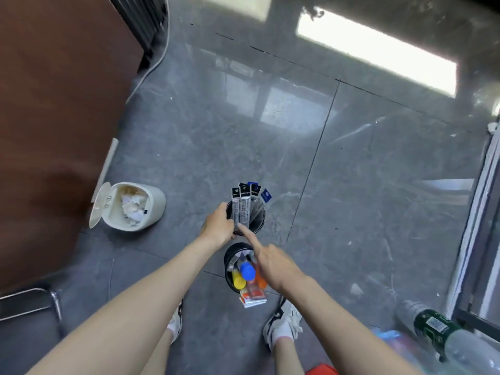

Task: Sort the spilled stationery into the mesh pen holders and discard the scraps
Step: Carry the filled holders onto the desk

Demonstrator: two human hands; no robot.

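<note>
Far mesh pen holder [259, 224] | left hand [218, 226] grips rim | right hand [273, 262] forefinger (outstretched) touches refill packets [242, 209]

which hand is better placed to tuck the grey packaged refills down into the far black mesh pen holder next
Right, probably. The right hand has its extended index finger on the grey packaged refills, while the left hand grips the far black mesh pen holder, steadying it.
</note>
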